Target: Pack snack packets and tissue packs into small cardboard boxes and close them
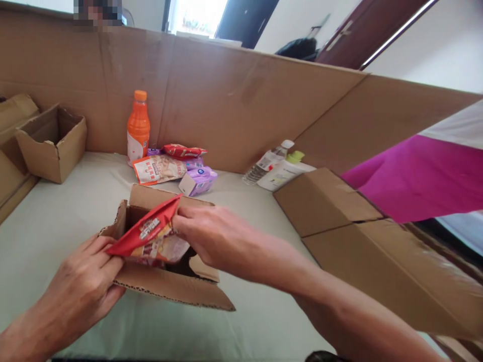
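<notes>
A small cardboard box [169, 286] stands in front of me with its flaps up. Partly inside its opening is a red snack bag [158, 226] with printed pictures, tilted up to the right. My right hand [206, 231] pinches the bag's right edge. At the box's left side, my left hand [88, 274] is closed on the cardboard; its fingertips meet the bag's lower left corner, and the thumb is under the front flap. Whatever lies deeper in the box is mostly hidden by the bag and hands.
Behind the box are an orange drink bottle [138, 128], an orange-and-white snack pouch [158, 169], a red packet [184, 151] and purple packs [199, 180]. A clear water bottle [266, 163] leans at the back right. Cardboard boxes [51, 143] stand left, another [362, 246] right. A cardboard wall [226, 100] closes the back.
</notes>
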The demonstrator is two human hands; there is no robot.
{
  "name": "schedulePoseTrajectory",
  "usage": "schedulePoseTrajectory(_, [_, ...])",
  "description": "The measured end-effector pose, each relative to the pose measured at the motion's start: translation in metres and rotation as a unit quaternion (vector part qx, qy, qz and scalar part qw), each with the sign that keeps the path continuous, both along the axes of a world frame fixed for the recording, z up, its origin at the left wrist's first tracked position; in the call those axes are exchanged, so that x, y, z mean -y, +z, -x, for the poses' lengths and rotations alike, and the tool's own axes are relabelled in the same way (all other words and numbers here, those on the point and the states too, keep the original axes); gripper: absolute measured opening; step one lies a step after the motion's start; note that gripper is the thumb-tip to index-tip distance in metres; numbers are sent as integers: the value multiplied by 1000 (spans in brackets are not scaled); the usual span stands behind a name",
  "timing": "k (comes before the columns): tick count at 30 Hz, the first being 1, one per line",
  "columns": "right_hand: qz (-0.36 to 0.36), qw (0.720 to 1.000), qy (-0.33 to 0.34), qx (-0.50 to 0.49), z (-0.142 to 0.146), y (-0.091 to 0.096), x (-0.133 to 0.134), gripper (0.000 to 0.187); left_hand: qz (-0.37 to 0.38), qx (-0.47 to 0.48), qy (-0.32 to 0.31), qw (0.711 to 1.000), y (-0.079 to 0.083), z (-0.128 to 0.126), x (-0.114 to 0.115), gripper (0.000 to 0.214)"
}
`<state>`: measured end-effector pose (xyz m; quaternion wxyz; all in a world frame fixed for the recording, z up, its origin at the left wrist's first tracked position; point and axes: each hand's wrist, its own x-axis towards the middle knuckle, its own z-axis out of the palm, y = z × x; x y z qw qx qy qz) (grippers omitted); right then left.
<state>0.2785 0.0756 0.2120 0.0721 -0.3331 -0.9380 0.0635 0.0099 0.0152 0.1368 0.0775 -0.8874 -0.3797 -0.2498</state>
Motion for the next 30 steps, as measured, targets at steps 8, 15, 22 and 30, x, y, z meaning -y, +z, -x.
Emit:
schedulePoseTrajectory(8, [105, 957, -88, -255, 24, -44, -20, 22, 27, 64, -48, 996, -14, 10, 6, 23])
schedulePoseTrajectory(15, [68, 995, -26, 62, 12, -15, -15, 24, 32, 81, -61, 994, -11, 10, 2, 23])
schedulePoseTrajectory(22, [120, 946, 75, 291, 53, -37, -35, 23, 28, 94, -71, 993, -4, 2, 0, 20])
schedulePoseTrajectory(30, [79, 996, 35, 4, 1, -41, -26, 40, -16, 126, -30, 991, -24, 8, 6, 40])
